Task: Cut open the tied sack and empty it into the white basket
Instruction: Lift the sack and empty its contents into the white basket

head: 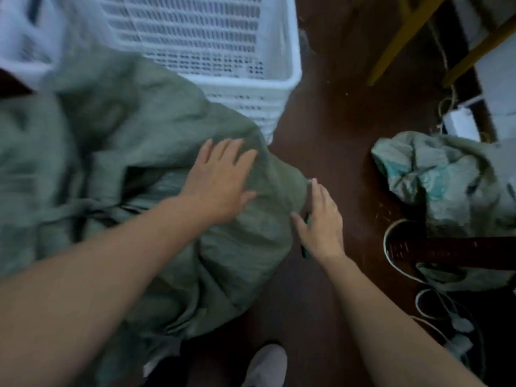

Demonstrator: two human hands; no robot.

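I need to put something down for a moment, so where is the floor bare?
Bare floor runs between the basket and sack on the left and the second sack on the right. A smaller patch lies beside the shoe. The lower right is crowded with cables.
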